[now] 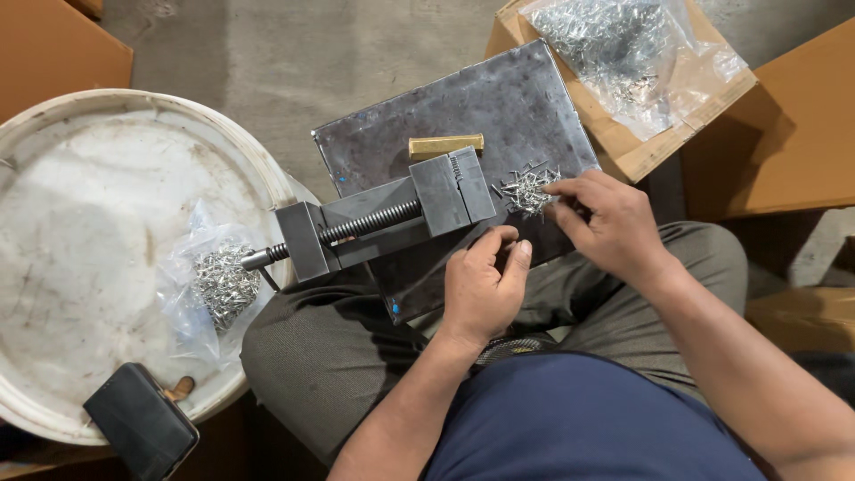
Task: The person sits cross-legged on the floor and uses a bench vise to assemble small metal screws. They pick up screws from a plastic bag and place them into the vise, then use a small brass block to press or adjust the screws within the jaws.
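A dark steel plate [499,98] rests across my lap. On it lies a small steel vise [392,223] with a threaded screw, and a brass-coloured block [445,144] sits just behind its jaw. A little pile of small metal pins [527,189] lies to the right of the vise. My right hand [614,223] touches that pile with its fingertips. My left hand [485,285] hovers at the plate's near edge beside the vise, fingers curled; whether it pinches a pin I cannot tell.
A white bucket lid [80,223] at the left carries a clear bag of metal pins [223,283] and a dark hammer head [142,423]. A cardboard box [623,147] behind the plate holds another bag of pins [623,44]. More cardboard boxes [793,134] stand at right.
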`<action>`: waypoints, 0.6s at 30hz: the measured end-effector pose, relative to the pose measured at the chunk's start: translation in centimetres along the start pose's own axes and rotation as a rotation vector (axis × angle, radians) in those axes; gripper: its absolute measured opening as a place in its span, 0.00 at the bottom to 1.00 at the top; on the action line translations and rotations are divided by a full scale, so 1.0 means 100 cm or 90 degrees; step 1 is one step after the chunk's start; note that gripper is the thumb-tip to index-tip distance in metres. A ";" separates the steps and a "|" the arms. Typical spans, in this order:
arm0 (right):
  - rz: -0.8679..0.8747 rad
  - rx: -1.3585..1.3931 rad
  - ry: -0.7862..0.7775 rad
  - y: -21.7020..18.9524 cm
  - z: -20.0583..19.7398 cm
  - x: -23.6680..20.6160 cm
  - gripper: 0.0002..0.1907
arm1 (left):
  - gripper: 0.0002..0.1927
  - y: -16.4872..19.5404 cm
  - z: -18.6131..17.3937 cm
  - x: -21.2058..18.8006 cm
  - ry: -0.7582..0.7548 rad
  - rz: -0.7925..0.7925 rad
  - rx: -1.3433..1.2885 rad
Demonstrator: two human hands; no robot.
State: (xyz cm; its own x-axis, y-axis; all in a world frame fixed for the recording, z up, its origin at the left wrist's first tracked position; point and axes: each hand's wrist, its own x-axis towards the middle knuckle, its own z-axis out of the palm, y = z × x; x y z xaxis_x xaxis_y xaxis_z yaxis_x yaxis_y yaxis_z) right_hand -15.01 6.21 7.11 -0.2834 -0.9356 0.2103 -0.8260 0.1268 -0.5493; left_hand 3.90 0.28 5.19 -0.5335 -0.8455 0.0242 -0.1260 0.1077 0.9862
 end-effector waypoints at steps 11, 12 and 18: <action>0.060 0.179 0.021 0.016 0.018 0.002 0.06 | 0.12 -0.005 -0.003 0.000 -0.007 0.023 0.008; 0.113 0.237 0.007 0.018 0.020 0.002 0.06 | 0.12 -0.005 -0.003 0.001 -0.008 0.022 0.006; 0.187 0.363 0.004 0.010 0.022 -0.002 0.05 | 0.15 0.000 -0.007 0.001 -0.031 -0.005 -0.003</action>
State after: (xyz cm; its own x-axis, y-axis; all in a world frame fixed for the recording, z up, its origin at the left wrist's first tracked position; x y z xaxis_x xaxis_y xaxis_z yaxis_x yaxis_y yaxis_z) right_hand -14.77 5.77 4.75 -0.4625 -0.8865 -0.0107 -0.3245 0.1806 -0.9285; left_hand 4.45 -0.21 5.32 -0.5722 -0.8201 0.0094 -0.1256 0.0989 0.9871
